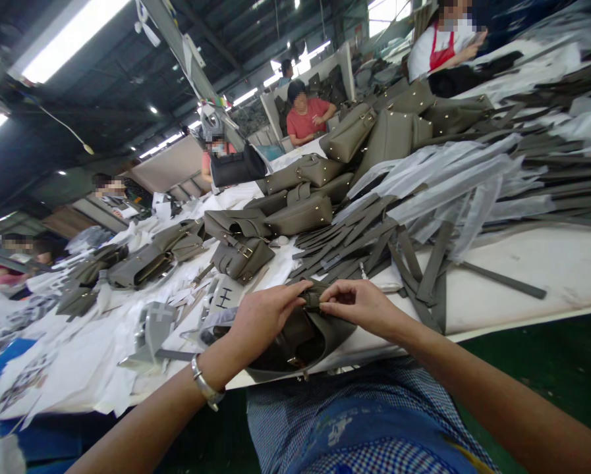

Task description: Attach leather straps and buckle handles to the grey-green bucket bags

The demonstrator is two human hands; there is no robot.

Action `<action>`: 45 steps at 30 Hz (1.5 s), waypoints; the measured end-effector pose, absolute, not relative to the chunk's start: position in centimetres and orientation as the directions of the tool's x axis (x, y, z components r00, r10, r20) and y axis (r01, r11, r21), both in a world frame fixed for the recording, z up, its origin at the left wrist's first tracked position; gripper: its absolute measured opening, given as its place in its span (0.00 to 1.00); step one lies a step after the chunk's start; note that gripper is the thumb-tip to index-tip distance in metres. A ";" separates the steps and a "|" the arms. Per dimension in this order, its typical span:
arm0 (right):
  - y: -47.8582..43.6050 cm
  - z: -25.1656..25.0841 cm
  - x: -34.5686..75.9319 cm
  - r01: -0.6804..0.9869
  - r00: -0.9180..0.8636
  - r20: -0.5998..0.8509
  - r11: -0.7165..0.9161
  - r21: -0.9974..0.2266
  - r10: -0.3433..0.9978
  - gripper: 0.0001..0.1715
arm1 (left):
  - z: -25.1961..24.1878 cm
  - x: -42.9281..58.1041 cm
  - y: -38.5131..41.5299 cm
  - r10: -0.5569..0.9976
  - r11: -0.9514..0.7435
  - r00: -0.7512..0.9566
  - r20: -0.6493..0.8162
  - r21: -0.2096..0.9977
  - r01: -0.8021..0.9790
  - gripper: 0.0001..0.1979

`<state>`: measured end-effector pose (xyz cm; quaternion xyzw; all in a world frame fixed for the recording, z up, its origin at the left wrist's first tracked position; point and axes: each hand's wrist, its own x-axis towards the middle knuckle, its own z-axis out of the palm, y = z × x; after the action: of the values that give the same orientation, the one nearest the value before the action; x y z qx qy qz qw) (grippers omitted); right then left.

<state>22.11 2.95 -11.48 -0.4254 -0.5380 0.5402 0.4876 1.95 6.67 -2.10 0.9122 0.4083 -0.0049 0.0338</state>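
An olive-green leather handbag [295,342] lies open at the near edge of the white table [522,276], in front of me. My left hand [263,316] grips its top edge from the left, fingers curled and thumb pressed on the rim. My right hand [359,306] pinches the same rim from the right, fingertips almost meeting the left hand's. A silver bracelet [206,388] sits on my left wrist.
Several finished olive bags [300,214] are piled mid-table, beside a heap of loose olive straps [369,250] and white wrapping strips [453,184]. White paper pieces [102,355] litter the left. Other people sit along the far side, one in a red shirt [305,118].
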 end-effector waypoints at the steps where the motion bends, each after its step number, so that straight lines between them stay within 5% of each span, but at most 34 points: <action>1: 3.1 -11.5 22.2 -0.101 -0.206 0.029 0.008 -0.995 0.978 0.15 | -2.2 1.9 6.8 0.739 -0.671 0.673 -0.032 0.050 0.739 0.17; 6: 3.6 -11.2 22.5 -0.193 -0.313 -0.066 -0.131 -0.972 0.947 0.19 | -2.7 1.8 7.3 0.706 -0.702 0.708 -0.009 0.116 0.702 0.17; 11: 3.8 -11.2 22.7 -0.096 -0.216 -0.003 -0.024 -0.995 0.976 0.16 | -2.9 1.8 7.3 0.684 -0.706 0.729 0.023 0.276 0.653 0.15; 23: 3.2 -9.3 23.6 -0.199 -0.365 -0.115 -0.198 -0.960 0.924 0.15 | -3.5 1.5 6.6 0.683 -0.693 0.730 0.032 0.345 0.633 0.14; 33: 3.2 -10.4 23.8 0.081 -0.220 -0.152 -0.137 -0.987 0.964 0.07 | -4.0 3.1 5.6 0.702 -0.711 0.699 0.138 0.187 0.677 0.14; 40: 3.0 -15.6 28.3 0.362 -0.022 -0.150 -0.132 -0.923 0.988 0.05 | -4.4 1.5 6.0 0.740 -0.665 0.664 0.105 0.261 0.700 0.15; 43: 2.4 -16.0 28.9 0.459 0.057 -0.083 -0.100 -0.883 0.995 0.05 | -4.6 1.4 6.2 0.739 -0.663 0.666 0.102 0.287 0.692 0.16; 45: 1.9 -15.3 28.1 0.530 0.100 0.094 0.027 -0.847 0.990 0.10 | -4.7 1.5 6.2 0.741 -0.658 0.664 0.099 0.299 0.691 0.16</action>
<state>28.09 1.87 -15.30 -0.6318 -0.6018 0.2959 0.3887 1.50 6.21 -4.69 0.9043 0.3960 0.1066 0.1189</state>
